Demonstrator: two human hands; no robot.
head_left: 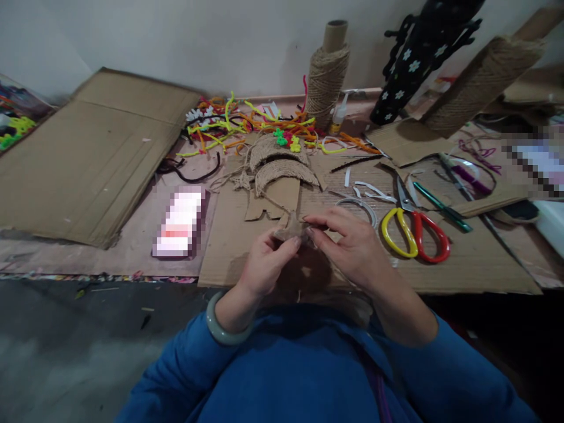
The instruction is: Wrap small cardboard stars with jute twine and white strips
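Left hand: the left hand [264,264] is curled, its fingertips pinching a small twine-covered star [291,228] from the left side.
Right hand: the right hand [352,247] has its fingers bent and pinches the same star from the right.
Star: held between both hands, just above the cardboard sheet [462,258].
Scissors: the scissors [414,226], with one yellow and one red handle, lie on the sheet just beside the right hand.
Twine shapes: curved twine-wrapped pieces [282,164] lie behind the star.
Pipe cleaners: a loose coloured pile [247,126] lies farther back.
Twine spool: the spool [326,76] stands upright near the wall.
Container: a box [13,117] at the far left edge holds coloured things, too small to tell.
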